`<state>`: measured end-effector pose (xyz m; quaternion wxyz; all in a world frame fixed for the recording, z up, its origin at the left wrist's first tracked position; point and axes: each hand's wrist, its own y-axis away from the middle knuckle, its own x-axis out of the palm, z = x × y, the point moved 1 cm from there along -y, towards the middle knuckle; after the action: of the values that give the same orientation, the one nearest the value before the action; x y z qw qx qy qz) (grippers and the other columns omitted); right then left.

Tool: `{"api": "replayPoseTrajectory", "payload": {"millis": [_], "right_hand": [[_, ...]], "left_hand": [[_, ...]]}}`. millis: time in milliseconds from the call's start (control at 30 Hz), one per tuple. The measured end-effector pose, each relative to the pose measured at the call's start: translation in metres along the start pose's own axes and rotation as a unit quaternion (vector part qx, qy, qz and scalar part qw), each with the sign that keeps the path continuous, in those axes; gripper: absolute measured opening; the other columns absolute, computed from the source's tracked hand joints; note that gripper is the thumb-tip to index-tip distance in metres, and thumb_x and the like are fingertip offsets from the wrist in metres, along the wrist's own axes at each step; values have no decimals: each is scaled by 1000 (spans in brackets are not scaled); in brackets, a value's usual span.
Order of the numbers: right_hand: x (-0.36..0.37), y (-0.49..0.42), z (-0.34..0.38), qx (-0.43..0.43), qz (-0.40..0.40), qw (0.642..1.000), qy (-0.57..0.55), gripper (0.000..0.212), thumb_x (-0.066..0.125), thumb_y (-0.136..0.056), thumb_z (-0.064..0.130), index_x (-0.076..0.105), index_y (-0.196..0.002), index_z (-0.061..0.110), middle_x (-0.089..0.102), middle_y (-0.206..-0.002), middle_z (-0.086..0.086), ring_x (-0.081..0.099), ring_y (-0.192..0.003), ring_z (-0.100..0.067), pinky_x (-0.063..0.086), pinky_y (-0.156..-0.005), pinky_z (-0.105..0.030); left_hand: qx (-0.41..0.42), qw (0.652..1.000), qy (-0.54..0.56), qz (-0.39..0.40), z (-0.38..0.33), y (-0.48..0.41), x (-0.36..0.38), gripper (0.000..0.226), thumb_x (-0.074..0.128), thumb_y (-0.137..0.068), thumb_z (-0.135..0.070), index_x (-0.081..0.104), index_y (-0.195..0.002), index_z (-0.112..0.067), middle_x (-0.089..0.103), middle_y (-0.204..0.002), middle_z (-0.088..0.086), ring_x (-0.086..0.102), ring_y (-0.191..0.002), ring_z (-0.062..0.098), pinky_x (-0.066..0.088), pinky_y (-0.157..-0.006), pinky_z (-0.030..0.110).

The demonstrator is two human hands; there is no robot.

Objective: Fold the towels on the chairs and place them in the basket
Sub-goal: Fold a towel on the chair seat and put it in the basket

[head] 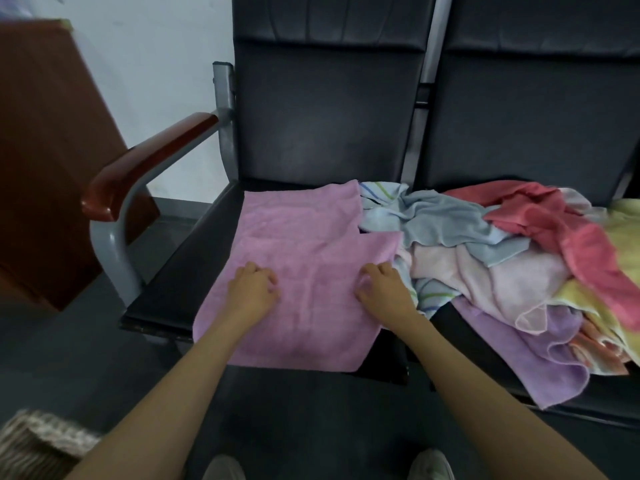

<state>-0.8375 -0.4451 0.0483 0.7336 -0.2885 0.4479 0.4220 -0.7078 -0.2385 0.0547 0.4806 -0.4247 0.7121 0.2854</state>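
View count: one, head-worn. The camera sits above and behind the left hand [254, 289] and the right hand [384, 289], facing forward and steeply down. Both forearms enter from the bottom edge, with the shoes [223, 469] at that edge between them. Range is close: the pink towel [294, 237] under the hands fills the centre. Wide-angle coverage reaches the chair backrest [325, 109] beyond the hands and the basket [38, 445] left of the left forearm.
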Motion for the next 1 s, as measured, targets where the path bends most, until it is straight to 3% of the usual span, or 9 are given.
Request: {"api": "replayPoseTrajectory", "payload": {"millis": [100, 200, 300, 367, 467, 600, 700, 833, 1000], "right_hand": [[-2, 6, 2, 49, -62, 996, 51, 51, 57, -87, 26, 41, -131, 6, 41, -127, -16, 38, -120, -34, 35, -99, -39], [-6, 3, -15, 145, -69, 986, 39, 64, 63, -84, 34, 35, -130, -1, 37, -129, -18, 34, -121, -34, 29, -102, -38], [-6, 3, -30, 160, -29, 987, -20, 49, 60, -88, 39, 51, -118, 2, 46, -124, -17, 36, -117, -33, 26, -98, -35], [-10, 4, -31, 123, -86, 987, -48, 30, 59, -90, 31, 57, -109, 6, 50, -116, -14, 39, -110, -31, 26, -94, -33], [-24, 6, -20, 78, -185, 963, -178, 15, 57, -93, 21, 53, -97, 7, 49, -97, -6, 42, -92, -23, 33, -82, -31], [-39, 7, -10, 93, -186, 923, -323, 14, 50, -97, 20, 41, -94, 10, 49, -71, 0, 45, -64, -17, 37, -56, -30], [-41, 3, -17, 93, -196, 958, -188, 13, 49, -95, 15, 48, -107, 11, 58, -84, -7, 56, -74, -26, 36, -60, -31], [-25, 4, -35, 73, -103, 992, 24, 35, 53, -92, 15, 47, -125, 9, 45, -122, -13, 53, -103, -36, 42, -75, -39], [-25, 14, -30, -150, -80, 985, -5, 12, 65, -85, 17, 63, -92, 7, 54, -89, -3, 51, -83, -20, 45, -73, -33]], "left_hand": [[-2, 998, 12, 60, 1, 2, -6, 28, 68, -82, -39, 62, -102, -22, 54, -119, 6, 52, -109, 25, 42, -97, 39], [9, 988, -9, 156, 3, 11, -9, 66, 70, -77, -50, 48, -132, -19, 36, -138, 6, 37, -127, 26, 34, -107, 38], [38, 982, -38, 181, 1, 18, -5, 89, 65, -77, -59, 29, -147, -18, 18, -152, 3, 23, -138, 24, 25, -114, 39], [44, 981, -55, 180, 2, 19, 0, 92, 59, -80, -62, 20, -150, -19, 9, -157, 2, 16, -143, 24, 20, -117, 41], [39, 984, -51, 168, 2, 18, 4, 89, 55, -84, -61, 17, -151, -18, 7, -158, 3, 14, -144, 25, 17, -118, 40], [53, 989, -52, 130, 0, 18, 12, 83, 52, -86, -60, 19, -149, -16, 14, -156, 6, 18, -142, 25, 19, -116, 39], [64, 995, 3, 79, 4, 22, 16, 75, 58, -85, -55, 30, -141, -12, 32, -146, 6, 33, -133, 25, 30, -110, 37], [158, 976, 141, 51, 11, 30, 3, 32, 70, -82, -33, 48, -101, -19, 45, -124, -5, 43, -115, 12, 37, -99, 29], [167, 963, 96, 188, 29, 31, -11, 42, 78, -58, -54, 63, -88, -29, 32, -137, -18, 20, -127, -2, 16, -107, 22]]}}
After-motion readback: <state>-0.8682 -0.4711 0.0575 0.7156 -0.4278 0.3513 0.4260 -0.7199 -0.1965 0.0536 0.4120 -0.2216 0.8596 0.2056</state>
